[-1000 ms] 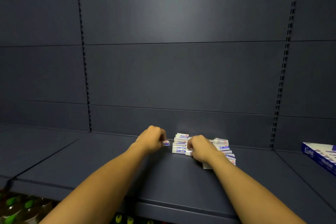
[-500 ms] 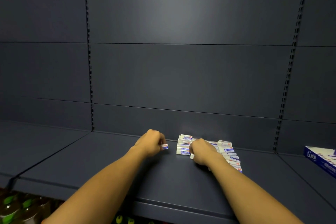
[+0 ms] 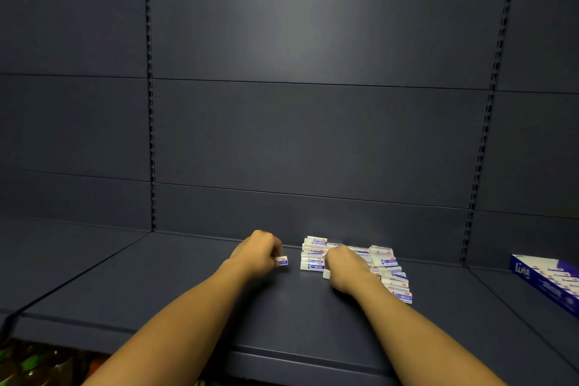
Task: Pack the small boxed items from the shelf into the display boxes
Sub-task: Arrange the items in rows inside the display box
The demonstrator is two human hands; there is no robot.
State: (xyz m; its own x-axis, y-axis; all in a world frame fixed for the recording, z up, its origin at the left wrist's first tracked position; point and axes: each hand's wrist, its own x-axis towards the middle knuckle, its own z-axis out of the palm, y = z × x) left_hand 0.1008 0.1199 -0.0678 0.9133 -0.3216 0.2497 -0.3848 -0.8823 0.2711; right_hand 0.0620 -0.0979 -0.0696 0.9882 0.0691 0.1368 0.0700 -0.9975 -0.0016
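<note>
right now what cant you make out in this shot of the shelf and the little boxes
All in the head view:
- Display box: cut off by the right edge, so how full it is stays unknown.
- Small boxes: print too small to read; the right hand covers part of the pile.
- Left hand: holds one small box, mostly hidden by the fingers.
- Items below the shelf: dark, cut off.

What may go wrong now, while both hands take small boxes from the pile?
1. The right hand grips a box at the foot of the stacked small boxes; pulling it may topple the stack.
2. The display box lies far to the right, so the small box pinched by the left hand might drop on the way.
</note>
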